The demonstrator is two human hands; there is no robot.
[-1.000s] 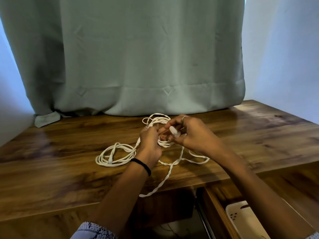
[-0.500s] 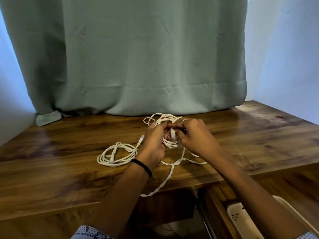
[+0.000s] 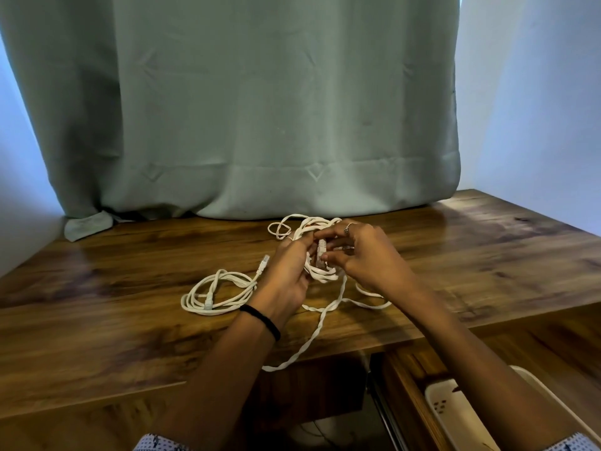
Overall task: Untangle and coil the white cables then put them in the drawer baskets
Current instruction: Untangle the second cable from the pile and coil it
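Observation:
A tangle of white cables [image 3: 317,271] lies mid-table, with loops reaching back toward the curtain. My left hand [image 3: 287,275] grips the bundle from the left. My right hand [image 3: 364,255] pinches strands beside a clear plug [image 3: 321,252] that stands between the two hands. A looser coil of white cable [image 3: 216,292] rests on the wood to the left, its plug end [image 3: 264,263] pointing up near my left wrist. One twisted strand [image 3: 310,340] trails over the table's front edge. A white drawer basket [image 3: 455,415] sits in the pulled-out drawer at the lower right.
A grey-green curtain [image 3: 276,109] hangs behind the wooden table [image 3: 97,320], its hem resting on the back edge. The drawer's wooden side [image 3: 406,382] juts out below the table's front right. White walls stand on both sides.
Both hands have shifted slightly away from me along the bundle. The plug between them has turned from lying sideways to standing upright. The left coil stays put.

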